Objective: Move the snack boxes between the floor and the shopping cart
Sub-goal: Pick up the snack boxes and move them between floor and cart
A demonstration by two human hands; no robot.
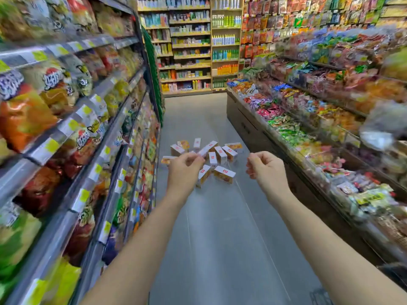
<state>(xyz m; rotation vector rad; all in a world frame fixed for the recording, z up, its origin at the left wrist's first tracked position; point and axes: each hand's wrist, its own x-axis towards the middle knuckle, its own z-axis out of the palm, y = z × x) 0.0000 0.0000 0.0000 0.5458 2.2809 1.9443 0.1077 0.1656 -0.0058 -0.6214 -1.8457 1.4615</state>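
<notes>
Several white-and-orange snack boxes (217, 156) lie scattered in a loose pile on the grey aisle floor (211, 227) ahead of me. Both my arms are stretched forward above the floor. My left hand (184, 167) hangs in the air in front of the pile's left side, fingers loosely curled and holding nothing. Level with it to the right, my right hand (265, 167) is also loosely curled and empty. Neither hand touches a box. A dark mesh corner at the bottom right edge may be the shopping cart (320, 297); most of it is out of view.
Shelves of chip bags (66, 133) line the left side of the aisle. On the right, a low counter (275, 137) holds bins of wrapped sweets. More shelves with bottles (198, 47) close the aisle's far end.
</notes>
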